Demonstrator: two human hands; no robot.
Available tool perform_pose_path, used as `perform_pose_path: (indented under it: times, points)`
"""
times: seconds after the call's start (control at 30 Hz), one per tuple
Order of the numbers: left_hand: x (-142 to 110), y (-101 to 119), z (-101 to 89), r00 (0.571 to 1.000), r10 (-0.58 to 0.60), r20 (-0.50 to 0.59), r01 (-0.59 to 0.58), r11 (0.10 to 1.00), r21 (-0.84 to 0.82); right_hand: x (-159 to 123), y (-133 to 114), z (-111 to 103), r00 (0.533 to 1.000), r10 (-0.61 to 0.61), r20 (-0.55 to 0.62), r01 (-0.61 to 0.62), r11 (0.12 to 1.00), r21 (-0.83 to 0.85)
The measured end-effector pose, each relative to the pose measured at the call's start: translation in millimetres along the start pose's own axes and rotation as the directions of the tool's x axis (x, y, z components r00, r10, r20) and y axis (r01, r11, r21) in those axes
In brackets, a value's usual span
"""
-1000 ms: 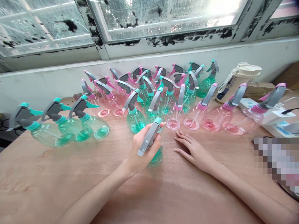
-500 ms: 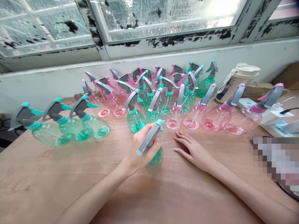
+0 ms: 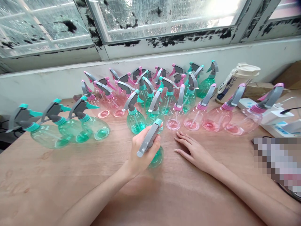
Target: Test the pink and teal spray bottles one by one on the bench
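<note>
My left hand is wrapped round the neck and trigger of a green spray bottle, which stands on the wooden table. The bottle's grey sprayer head with a teal nozzle rises above my fingers, and my hand hides its neck and most of its trigger. To the right, my right hand lies flat on the table with fingers stretched out, holding nothing. Just beyond my right fingertips stands a pink spray bottle. Behind the held bottle is another green spray bottle.
At the left stand several green spray bottles. Pink and green bottles crowd the back by the wall. At the right are more pink bottles, a beige tumbler, a white power strip with cables, and a pixelated item.
The fingers of my left hand have drawn in slightly at the sprayer's trigger, and its teal tip no longer shows. My right hand rests in the same place.
</note>
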State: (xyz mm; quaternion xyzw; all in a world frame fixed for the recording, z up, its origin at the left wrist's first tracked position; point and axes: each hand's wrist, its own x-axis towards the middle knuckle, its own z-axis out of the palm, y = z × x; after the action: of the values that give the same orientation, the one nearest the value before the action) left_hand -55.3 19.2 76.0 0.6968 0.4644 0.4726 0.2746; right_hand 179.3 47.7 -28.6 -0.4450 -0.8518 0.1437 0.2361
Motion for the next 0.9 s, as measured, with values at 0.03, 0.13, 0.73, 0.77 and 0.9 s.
perform_pose_path:
  times: [0.03,0.13,0.73,0.77,0.9]
  points:
    - [0,0,0.5,1.0,0.0,-0.015,0.0,1.0,0.001,0,0,0,1.0,-0.002,0.0,0.002,1.0,0.0]
    - [0,1,1.5,0.999,0.01,-0.035,-0.011,1.0,-0.011,0,-1,-1,1.0,-0.002,-0.011,0.002,1.0,0.01]
    - [5,5,-1.7,0.998,-0.025,0.063,0.028,0.999,-0.046,1,0,0,1.0,0.004,0.0,-0.004,1.0,0.002]
    - [6,7,-2.1,0.997,-0.041,0.064,0.044,0.998,-0.035,1,0,0,1.0,0.006,0.003,-0.006,1.0,-0.001]
    - [8,12,-3.0,0.999,-0.049,0.018,0.048,0.998,0.045,1,-1,-2,1.0,0.013,0.016,-0.013,1.0,-0.004]
